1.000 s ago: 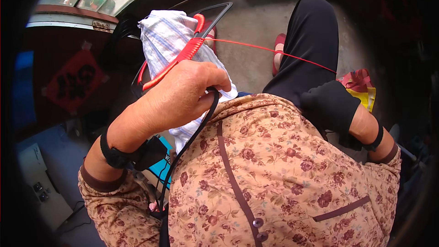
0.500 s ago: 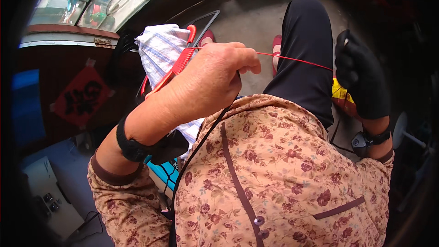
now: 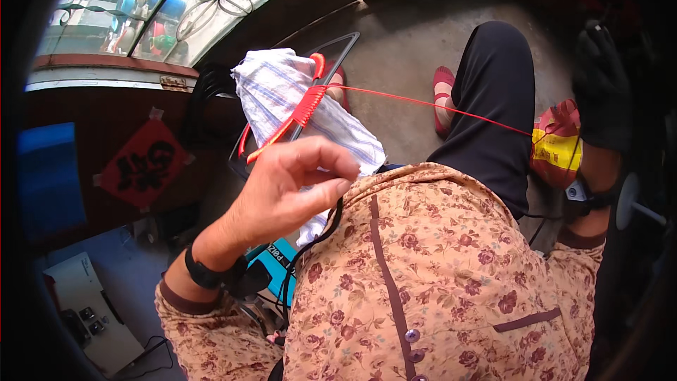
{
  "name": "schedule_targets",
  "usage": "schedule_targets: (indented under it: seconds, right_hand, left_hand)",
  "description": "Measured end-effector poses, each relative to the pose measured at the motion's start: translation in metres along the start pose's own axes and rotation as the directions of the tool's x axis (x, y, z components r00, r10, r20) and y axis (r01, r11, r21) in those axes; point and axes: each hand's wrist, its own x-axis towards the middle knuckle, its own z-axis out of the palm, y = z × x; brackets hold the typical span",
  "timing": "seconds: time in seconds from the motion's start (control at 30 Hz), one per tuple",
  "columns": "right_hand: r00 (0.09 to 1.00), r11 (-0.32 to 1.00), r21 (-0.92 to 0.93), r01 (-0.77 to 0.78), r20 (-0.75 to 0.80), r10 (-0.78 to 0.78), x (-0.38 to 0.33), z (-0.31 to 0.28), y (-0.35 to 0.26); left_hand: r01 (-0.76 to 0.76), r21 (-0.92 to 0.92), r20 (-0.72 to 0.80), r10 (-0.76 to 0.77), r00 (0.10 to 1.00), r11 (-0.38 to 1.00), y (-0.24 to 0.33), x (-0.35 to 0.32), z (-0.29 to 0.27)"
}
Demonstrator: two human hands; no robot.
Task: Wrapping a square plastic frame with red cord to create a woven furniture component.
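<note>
My bare left hand hovers just in front of a dark metal frame. Its fingers are loosely curled, thumb and forefinger a little apart, and nothing shows between them. Red cord is wound in tight turns along one bar of the frame. From there a taut red cord crosses over my thigh to a red bundle with a yellow label. My right hand, in a black glove, is beyond that bundle, dark and smeared, so its fingers cannot be made out. A blue-striped white cloth drapes over the frame.
My knee in dark trousers lies under the cord. Red shoes rest on the grey floor. A window with metal scrollwork is at upper left, and a turquoise box sits below my left forearm. A pale round disc is at right.
My left hand has drawn back from the red cord, down and to the left. My right hand has moved up and right, uncovering more of the red bundle. The whole view has shifted slightly.
</note>
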Motion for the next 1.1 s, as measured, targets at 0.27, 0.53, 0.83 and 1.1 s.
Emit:
schedule_targets:
  seconds: [0.27, 0.53, 0.83, 1.1]
  right_hand:
    - [0.823, 0.740, 0.466, -0.485, 0.530, 0.205, -0.017, 0.163, -0.014]
    - [0.869, 0.792, 0.383, -0.476, 0.344, 0.356, -0.005, 0.146, -0.018]
    - [0.958, 0.948, 0.153, -0.279, 0.111, 0.264, -0.028, 0.067, -0.015]
    - [0.865, 0.811, 0.315, -0.493, 0.080, 0.495, -0.057, 0.074, -0.032]
  left_hand:
    - [-0.270, -0.456, 0.294, 0.430, 0.854, 0.848, 0.064, -0.020, -0.017]
    - [-0.678, 0.022, 0.930, 0.233, 0.283, 0.735, 0.145, -0.106, 0.009]
    - [-0.711, -0.072, 0.906, 0.344, 0.247, 0.700, 0.144, -0.116, 0.023]
    - [-0.878, -0.217, 0.780, 0.617, 0.107, 0.427, 0.133, -0.128, 0.046]
